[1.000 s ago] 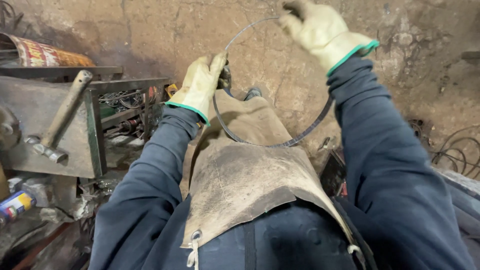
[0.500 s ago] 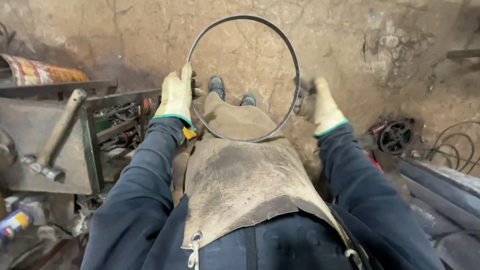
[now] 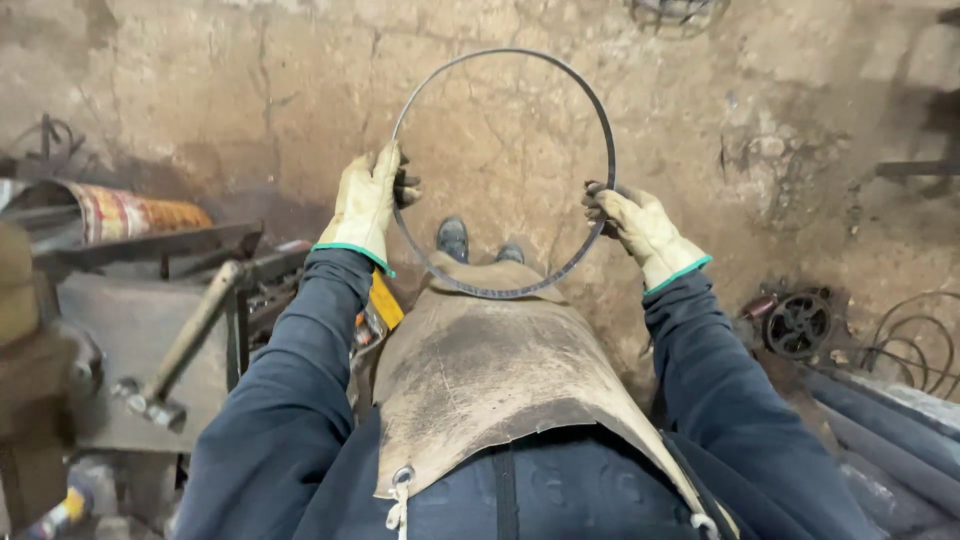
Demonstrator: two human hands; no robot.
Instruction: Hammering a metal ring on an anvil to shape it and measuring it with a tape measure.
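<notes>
A thin dark metal ring [image 3: 505, 170] hangs in the air in front of the person's body, held out flat to the camera so that its whole round outline shows against the dusty earthen floor [image 3: 700, 80]. It sits between the two gloved hands, gripped at opposite sides of its lower half. The left hand [image 3: 368, 200], in a pale work glove with a green cuff, is closed around the ring's left edge, thumb and fingers wrapped over the band. The right hand [image 3: 635, 225], gloved the same way, is closed on the ring's right edge a little lower down, fingertips curled over the metal. The bottom arc of the ring crosses just above the top of a worn leather apron [image 3: 490, 390], and the toes of two dark shoes [image 3: 470, 240] show through the hoop. Both arms wear dark blue sleeves. To the left, a hammer [image 3: 175, 350] with a wooden handle lies on a metal workbench [image 3: 100, 330], and a faded printed can [image 3: 125, 212] lies on its side behind it. To the right, a small black wheel [image 3: 797, 323] rests on the ground beside grey pipes [image 3: 890, 430].
</notes>
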